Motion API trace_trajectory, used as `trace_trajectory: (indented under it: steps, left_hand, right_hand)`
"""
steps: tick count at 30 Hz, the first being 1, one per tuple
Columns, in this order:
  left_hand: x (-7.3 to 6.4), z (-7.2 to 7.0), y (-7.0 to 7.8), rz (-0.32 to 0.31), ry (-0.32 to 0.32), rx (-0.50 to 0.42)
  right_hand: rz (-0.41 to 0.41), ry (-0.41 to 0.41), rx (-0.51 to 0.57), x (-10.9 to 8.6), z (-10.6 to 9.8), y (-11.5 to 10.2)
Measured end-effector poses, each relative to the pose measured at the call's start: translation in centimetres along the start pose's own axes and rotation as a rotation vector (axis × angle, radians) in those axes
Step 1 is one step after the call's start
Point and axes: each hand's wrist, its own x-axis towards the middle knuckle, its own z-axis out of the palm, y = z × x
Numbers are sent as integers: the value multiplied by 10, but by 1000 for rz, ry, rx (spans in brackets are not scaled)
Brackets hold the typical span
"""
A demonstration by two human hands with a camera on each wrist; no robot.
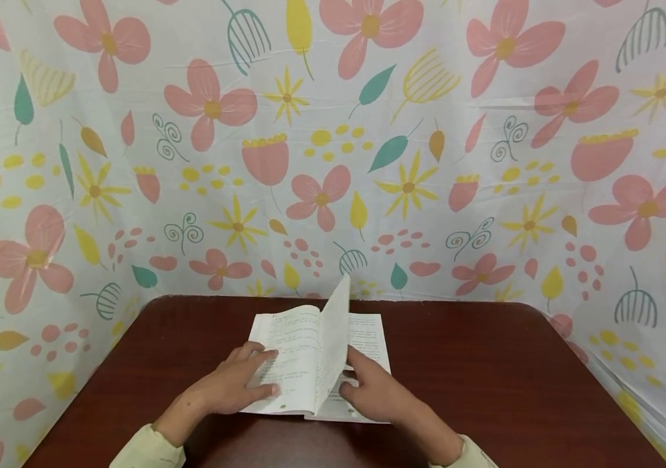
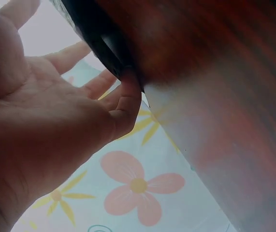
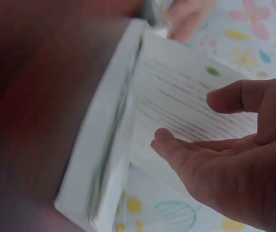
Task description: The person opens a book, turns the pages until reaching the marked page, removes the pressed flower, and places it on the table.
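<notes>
An open book (image 1: 286,331) with printed text lies on the table, one page (image 1: 335,344) standing up near its middle. My left hand (image 1: 230,383) rests on the left page, fingers and thumb spread. In the left wrist view that hand (image 2: 55,111) is seen from the palm side, its fingertips partly hidden at the book's dark edge. To the right of the standing page is my right hand (image 1: 376,393), over the right half of the book. The right wrist view shows this hand (image 3: 229,154) with thumb and fingers apart, its fingertips close to a printed page (image 3: 171,87).
The dark reddish-brown table (image 1: 485,370) extends on both sides of the book. Behind it and at the sides hangs a white cloth (image 1: 321,78) printed with pink flowers, yellow shapes and green leaves. Pale sleeves (image 1: 148,448) cover the forearms.
</notes>
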Motion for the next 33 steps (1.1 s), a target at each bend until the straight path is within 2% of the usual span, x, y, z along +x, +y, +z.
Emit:
trace_trajectory:
  steps: [2, 7, 9, 11, 14, 18, 22, 25, 30, 33]
  left_hand:
    - [2, 0, 1, -23, 55, -55]
    - [5, -4, 6, -178, 194, -235]
    - [5, -7, 7, -237, 216, -297]
    - [5, -8, 5, -256, 244, -327]
    - [6, -10, 3, -226, 257, -384]
    - [7, -10, 2, -177, 237, -379]
    - [7, -6, 2, -152, 203, -223]
    - [6, -2, 3, -94, 176, -105]
    - [2, 0, 4, 27, 127, -33]
    - [0, 0, 3, 52, 90, -21]
  right_hand:
    - [12, -24, -15, -2, 6, -1]
    - [20, -116, -148, -6, 14, -4]
    - [15, -150, -211, -8, 16, -5]
    - [-6, -172, -271, -9, 17, -6]
    - [-47, -187, -365, -11, 20, -6]
    - [-102, -197, -466, -12, 22, -6]
    - [-137, -191, -530, -13, 23, -6]
    - [-151, -185, -562, -13, 23, -4]
    - [-148, -181, -586, -10, 21, 0]
    - [-144, -173, -603, -6, 19, 3]
